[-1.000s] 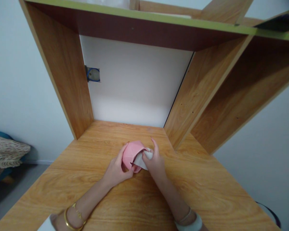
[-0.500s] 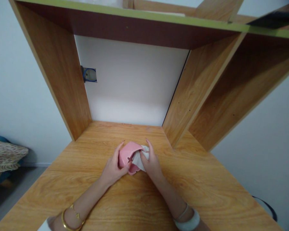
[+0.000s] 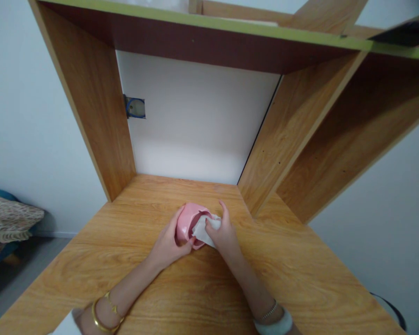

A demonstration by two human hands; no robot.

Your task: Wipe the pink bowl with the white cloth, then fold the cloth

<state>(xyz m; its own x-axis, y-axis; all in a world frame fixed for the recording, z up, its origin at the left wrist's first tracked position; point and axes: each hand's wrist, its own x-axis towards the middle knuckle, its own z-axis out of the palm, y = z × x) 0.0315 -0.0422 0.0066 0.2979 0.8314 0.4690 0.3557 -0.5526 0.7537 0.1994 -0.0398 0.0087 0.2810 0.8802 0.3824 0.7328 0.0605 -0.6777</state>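
A small pink bowl-shaped object (image 3: 187, 221) rests tilted on the wooden desk (image 3: 202, 288), its opening turned toward the right. My left hand (image 3: 167, 244) is wrapped round its left side, thumb at the lower rim. My right hand (image 3: 225, 235) pinches a crumpled white cloth or tissue (image 3: 203, 229) and presses it into the pink object's opening. Both wrists carry bracelets.
The desk sits inside a wooden shelf unit with upright side panels (image 3: 101, 116) and a green-edged shelf (image 3: 209, 23) overhead. A white back wall holds a blue-framed socket (image 3: 135, 108). At the far left lies patterned fabric (image 3: 7, 221).
The pink object has been turned a little in my left hand, and the white cloth has shifted inside its opening. Both hands stay at the same spot on the desk.
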